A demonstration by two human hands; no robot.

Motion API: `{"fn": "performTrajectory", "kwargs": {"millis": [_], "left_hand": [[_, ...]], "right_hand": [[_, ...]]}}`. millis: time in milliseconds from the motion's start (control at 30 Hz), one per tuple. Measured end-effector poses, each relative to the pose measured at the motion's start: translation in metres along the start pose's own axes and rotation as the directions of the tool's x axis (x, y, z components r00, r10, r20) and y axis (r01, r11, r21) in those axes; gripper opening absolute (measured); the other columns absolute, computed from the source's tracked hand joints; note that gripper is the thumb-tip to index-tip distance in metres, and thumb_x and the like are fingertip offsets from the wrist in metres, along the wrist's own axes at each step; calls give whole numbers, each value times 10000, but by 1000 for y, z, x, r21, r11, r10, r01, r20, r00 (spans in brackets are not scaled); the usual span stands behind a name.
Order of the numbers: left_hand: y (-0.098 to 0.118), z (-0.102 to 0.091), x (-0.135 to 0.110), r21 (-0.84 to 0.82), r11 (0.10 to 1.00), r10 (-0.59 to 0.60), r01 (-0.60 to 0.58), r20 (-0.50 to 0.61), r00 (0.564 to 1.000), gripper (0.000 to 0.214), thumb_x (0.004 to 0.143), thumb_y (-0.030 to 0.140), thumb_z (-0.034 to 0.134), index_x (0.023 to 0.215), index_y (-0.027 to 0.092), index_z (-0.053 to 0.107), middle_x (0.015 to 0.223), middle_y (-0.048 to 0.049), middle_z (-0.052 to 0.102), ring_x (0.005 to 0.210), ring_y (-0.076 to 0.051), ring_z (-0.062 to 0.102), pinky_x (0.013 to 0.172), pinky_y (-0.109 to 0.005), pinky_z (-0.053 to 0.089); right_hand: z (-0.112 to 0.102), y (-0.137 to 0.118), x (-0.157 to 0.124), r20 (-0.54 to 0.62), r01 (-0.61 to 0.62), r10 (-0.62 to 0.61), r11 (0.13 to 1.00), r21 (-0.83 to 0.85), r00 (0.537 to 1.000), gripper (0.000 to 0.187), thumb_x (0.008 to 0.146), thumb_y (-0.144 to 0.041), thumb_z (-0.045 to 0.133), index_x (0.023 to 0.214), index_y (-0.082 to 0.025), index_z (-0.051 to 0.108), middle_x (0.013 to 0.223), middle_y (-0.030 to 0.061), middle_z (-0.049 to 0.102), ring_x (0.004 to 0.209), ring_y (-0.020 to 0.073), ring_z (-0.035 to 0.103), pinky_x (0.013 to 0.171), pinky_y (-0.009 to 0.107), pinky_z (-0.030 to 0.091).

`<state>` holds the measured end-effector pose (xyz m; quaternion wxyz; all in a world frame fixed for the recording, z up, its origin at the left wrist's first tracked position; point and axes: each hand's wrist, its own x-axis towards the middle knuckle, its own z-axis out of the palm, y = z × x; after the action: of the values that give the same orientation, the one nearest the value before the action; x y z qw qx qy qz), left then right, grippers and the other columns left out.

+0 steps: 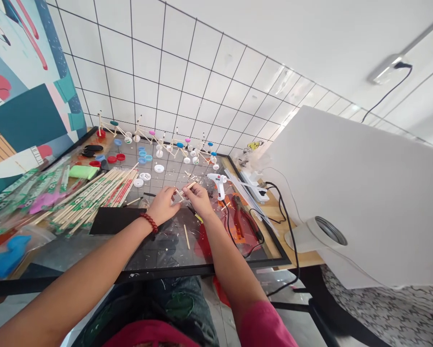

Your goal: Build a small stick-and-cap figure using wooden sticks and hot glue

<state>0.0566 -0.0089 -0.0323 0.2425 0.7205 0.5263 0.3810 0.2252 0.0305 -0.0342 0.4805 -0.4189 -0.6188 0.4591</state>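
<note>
My left hand [164,206], with a red bead bracelet on the wrist, pinches a few short pieces of wooden stick [180,194] joined at angles. My right hand [199,200] meets it from the other side, its fingers closed on a short wooden stick [190,185] touching or very near those pieces. How they join is partly hidden by my fingers. Just right of my hands stands a white hot glue gun [219,183]. A loose wooden stick [187,236] lies on the glass tabletop below them.
Wrapped chopsticks [97,197] spread out on the left beside a black sheet [115,220]. Small stick figures with bottle-cap wheels [180,145] line the back. Pliers [241,219], a power strip [255,185] and black cables are on the right. A white cylinder [315,233] stands farther right.
</note>
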Motion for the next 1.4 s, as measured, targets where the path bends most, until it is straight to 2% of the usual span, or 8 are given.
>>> {"fn": "performTrajectory", "kwargs": {"millis": [133,333,533,900,1400], "left_hand": [[0,-1,1,-18,1000,0,0,4,1000,242,791,177,715,1022,204,647,993,-68,666,910,-266,684,886,-414,549],[1,0,0,0,1000,22,-22,-10,1000,271,788,155,704,1051,202,654,1007,-85,668,934,-280,680,899,-425,548],[0,2,0,60,998,25,-25,-5,1000,290,806,190,697,1094,185,662,1060,-107,662,952,-288,673,918,-433,547],[-1,0,0,67,998,10,-10,-6,1000,209,795,172,711,986,219,640,969,-66,649,921,-265,653,857,-391,532],[0,0,1,-26,1000,0,-1,-26,1000,212,754,115,720,886,228,600,879,-49,588,867,-264,609,822,-413,488]], "right_hand": [[-1,0,0,1,-10,10,1000,-5,1000,437,773,-656,808,810,-244,665,728,1,652,704,177,601,688,318,508],[-1,-3,-1,-18,16,-16,1000,2,1000,453,732,-637,851,871,-225,724,779,10,687,734,175,603,721,320,501],[-1,-7,-2,-38,-13,12,1000,-6,999,499,704,-708,850,764,-237,693,687,11,641,669,184,569,656,323,480],[2,-6,-2,-50,-17,13,998,-64,999,541,718,-739,823,764,-221,672,667,1,663,620,157,577,611,302,480],[4,-5,-1,-37,-31,29,998,-56,999,539,716,-735,829,755,-230,643,671,-4,634,642,162,575,632,311,493]]}}
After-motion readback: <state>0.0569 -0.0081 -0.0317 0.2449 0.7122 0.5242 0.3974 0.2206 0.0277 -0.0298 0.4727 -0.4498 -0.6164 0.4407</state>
